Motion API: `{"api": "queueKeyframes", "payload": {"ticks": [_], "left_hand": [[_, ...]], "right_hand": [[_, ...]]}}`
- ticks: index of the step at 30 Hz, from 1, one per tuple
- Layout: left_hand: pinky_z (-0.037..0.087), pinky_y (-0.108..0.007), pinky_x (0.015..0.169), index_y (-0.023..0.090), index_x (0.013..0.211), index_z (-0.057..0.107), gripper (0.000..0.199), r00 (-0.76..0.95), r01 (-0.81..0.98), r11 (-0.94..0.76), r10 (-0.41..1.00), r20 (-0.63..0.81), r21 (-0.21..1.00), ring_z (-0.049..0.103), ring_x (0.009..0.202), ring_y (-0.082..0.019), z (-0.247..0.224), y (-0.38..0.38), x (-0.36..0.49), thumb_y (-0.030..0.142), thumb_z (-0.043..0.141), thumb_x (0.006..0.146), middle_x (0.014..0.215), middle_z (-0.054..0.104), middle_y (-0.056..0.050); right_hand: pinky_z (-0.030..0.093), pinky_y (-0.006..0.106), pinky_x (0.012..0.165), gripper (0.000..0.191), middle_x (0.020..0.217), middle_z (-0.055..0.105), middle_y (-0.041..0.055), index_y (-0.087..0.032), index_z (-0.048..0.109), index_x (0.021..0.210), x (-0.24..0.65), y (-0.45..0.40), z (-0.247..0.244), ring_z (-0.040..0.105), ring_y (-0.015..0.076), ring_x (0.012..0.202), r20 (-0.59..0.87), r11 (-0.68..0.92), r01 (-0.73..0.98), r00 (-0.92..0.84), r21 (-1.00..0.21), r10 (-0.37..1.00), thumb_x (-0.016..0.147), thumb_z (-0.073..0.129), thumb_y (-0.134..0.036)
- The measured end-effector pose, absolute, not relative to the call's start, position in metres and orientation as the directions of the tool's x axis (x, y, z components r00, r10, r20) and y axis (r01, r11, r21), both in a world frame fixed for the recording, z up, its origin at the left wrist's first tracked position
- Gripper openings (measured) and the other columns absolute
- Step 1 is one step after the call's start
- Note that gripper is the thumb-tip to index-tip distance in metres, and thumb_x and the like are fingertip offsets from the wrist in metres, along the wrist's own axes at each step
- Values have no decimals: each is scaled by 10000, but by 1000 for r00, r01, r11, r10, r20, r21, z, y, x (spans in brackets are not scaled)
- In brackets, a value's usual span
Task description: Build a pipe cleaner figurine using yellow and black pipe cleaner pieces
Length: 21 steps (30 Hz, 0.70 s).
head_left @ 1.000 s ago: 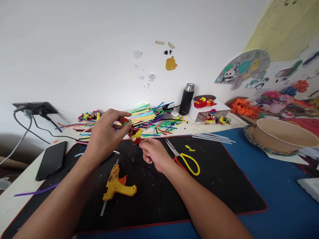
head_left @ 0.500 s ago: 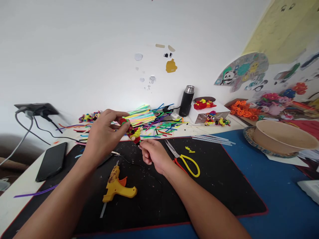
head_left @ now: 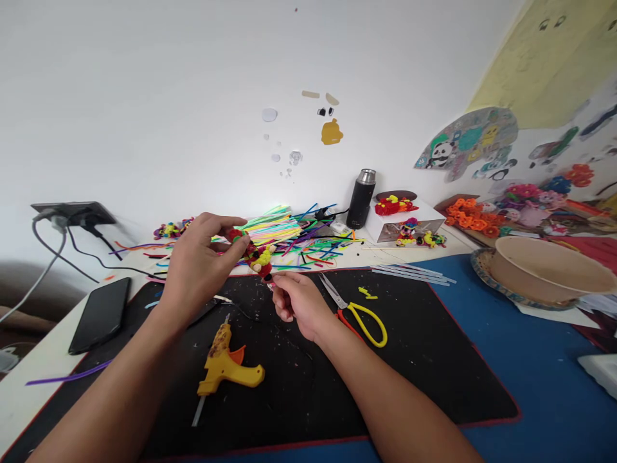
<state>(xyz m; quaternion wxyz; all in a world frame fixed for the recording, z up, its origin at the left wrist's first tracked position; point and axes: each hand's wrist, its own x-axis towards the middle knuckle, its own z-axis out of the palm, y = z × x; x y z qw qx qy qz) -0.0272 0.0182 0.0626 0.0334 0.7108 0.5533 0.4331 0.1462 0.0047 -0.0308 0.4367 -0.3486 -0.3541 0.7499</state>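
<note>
A small red and yellow pipe-cleaner figure (head_left: pixel 261 258) is held tilted above the black mat. Its upper end sits between the thumb and fingers of my left hand (head_left: pixel 205 257). At its lower end, my right hand (head_left: pixel 299 300) is closed in a pinch on the figure's tip; the exact contact is partly hidden by the fingers. Below the hands lies a yellow hot glue gun (head_left: pixel 226 366) with a glue stick poking from its back. Scissors (head_left: pixel 357 312) with yellow and red handles rest just right of my right hand.
Loose pipe cleaners (head_left: pixel 277 228) are heaped behind the hands. A black thermos (head_left: pixel 361 199) stands by a white box (head_left: pixel 429 222) with finished figures. Clear glue sticks (head_left: pixel 409 273) lie at the mat's back edge. A phone (head_left: pixel 100 315) lies left, a beige bowl (head_left: pixel 549 270) right.
The view has tilted up very slightly. Both hands keep their hold on the pipe-cleaner figure, which has turned a little; the green bit by my right fingertips no longer shows.
</note>
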Motion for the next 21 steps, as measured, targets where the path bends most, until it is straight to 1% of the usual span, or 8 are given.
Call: {"api": "queueKeyframes", "payload": {"ticks": [4,9,15,21], "left_hand": [[649,-306,754,274,1134,753,237,13,765,-384,812,583,517,693,965,-216,62,19,-27,357,671,927,1077,694,-59],[643,-311,744,272,1137,751,240,23,761,-389,816,578,518,693,945,-213,61,19,-28,356,672,927,1082,689,-58],[640,-295,738,264,1147,752,243,24,756,-395,814,581,522,690,949,-204,60,20,-28,345,672,933,1086,680,-56],[641,-288,735,271,1126,756,227,15,771,-383,810,586,509,692,953,-209,62,20,-28,349,673,930,1066,691,-54]], "right_hand": [[162,237,395,195,499,506,-81,-220,546,798,146,5,-32,378,79,377,-212,-370,-412,-380,-833,900,829,669,-368],[169,233,403,217,505,511,-84,-219,554,823,146,5,-31,382,77,382,-224,-375,-405,-372,-834,901,828,692,-386],[171,233,387,171,499,509,-85,-217,563,821,146,5,-30,381,80,369,-214,-363,-406,-367,-839,905,844,655,-359],[172,231,386,242,509,518,-91,-218,566,849,146,4,-29,389,77,372,-185,-343,-411,-376,-845,908,823,715,-407]]}}
